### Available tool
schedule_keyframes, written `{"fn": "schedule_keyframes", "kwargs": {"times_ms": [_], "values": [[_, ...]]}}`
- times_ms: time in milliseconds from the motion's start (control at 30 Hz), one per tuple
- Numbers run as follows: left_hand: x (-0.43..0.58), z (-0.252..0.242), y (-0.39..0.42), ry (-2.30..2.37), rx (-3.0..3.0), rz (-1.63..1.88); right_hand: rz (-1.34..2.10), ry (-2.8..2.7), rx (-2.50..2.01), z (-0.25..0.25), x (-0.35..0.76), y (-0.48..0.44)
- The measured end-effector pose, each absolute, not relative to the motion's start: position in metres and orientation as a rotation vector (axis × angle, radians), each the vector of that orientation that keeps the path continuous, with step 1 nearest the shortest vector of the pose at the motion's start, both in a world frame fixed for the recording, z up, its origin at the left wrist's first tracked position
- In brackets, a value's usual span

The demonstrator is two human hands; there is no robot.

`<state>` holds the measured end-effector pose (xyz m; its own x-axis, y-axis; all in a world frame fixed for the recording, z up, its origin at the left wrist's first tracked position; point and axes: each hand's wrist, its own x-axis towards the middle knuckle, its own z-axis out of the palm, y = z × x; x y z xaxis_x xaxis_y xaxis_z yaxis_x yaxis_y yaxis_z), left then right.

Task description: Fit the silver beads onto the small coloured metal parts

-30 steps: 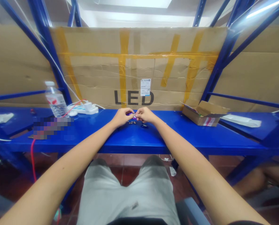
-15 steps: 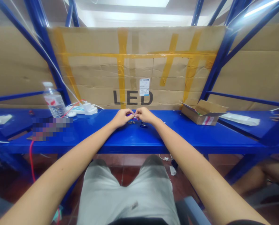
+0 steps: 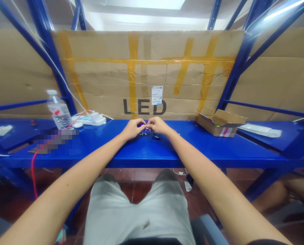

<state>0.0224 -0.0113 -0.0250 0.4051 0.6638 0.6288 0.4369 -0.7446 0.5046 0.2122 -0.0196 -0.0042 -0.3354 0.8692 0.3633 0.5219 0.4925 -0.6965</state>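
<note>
My left hand (image 3: 135, 128) and my right hand (image 3: 157, 125) meet over the blue table (image 3: 147, 151), their fingertips pinched close together. Between them shows a small shiny purple piece (image 3: 147, 128), mostly covered by the fingers and too small to name. Both hands are closed at the fingertips around it. Just below the fingers lie several tiny gold-coloured bits (image 3: 143, 134). A small dark blue item (image 3: 156, 137) rests on the tabletop by my right hand; its kind cannot be made out.
An open cardboard box (image 3: 219, 124) stands on the right, with a white tray-like piece (image 3: 261, 130) past it. On the left are a water bottle (image 3: 60, 112), a white power strip (image 3: 94, 119) and a red cable (image 3: 33, 173). A large cardboard sheet (image 3: 103, 81) rises behind.
My hands keep their pinch in almost the same spot. At the far right, another person's fingers seen earlier have left the view. The camera has shifted very slightly.
</note>
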Motion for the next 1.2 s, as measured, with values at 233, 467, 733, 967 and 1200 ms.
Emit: {"fn": "schedule_keyframes", "kwargs": {"times_ms": [233, 467, 733, 967, 1200], "values": [[0.021, -0.026, -0.009, 1.036, 2.521, 1.282, 0.603, -1.983, -1.071, -0.006, 0.207, -0.02], [0.021, -0.024, -0.002, 1.106, 2.381, 1.391, 0.681, -1.989, -0.999, -0.005, 0.208, -0.027], [0.022, -0.028, 0.004, 1.063, 2.3, 1.281, 0.595, -2.077, -0.98, -0.005, 0.208, -0.029], [0.02, -0.024, 0.002, 1.107, 2.193, 1.387, 0.454, -2.14, -0.987, -0.007, 0.21, -0.018], [0.003, -0.015, 0.005, 1.087, 2.092, 1.451, 0.241, -2.11, -1.114, -0.004, 0.223, -0.013]]}}
